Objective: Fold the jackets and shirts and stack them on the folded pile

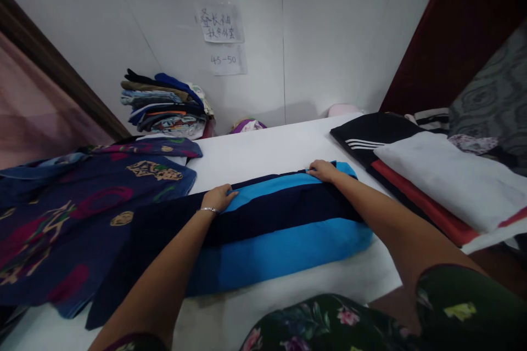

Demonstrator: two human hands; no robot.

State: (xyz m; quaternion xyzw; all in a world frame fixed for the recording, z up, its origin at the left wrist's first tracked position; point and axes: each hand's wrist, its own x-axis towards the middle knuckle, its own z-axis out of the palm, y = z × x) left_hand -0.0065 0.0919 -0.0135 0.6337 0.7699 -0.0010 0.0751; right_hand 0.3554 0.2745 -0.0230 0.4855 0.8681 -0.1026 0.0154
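Observation:
A navy and bright-blue garment [280,214] lies in a long folded strip across the white table, with a dark part reaching down to the lower left. My left hand [219,198] is closed on its far edge near the middle, a silver bracelet at the wrist. Further right, my right hand [322,170] pinches the same far edge near the right end. Both hands have the cloth between thumb and fingers, though the fingertips are partly hidden. Under the left end of the strip is a patterned dark-blue garment [99,203], spread out with pink and tan motifs.
Several folded clothes stand in a stack [167,104] at the back left. On the right lie a black garment with white stripes [370,134] and a pale folded garment [457,175] over red cloth. The white table [263,148] meets a wall carrying paper signs [222,23].

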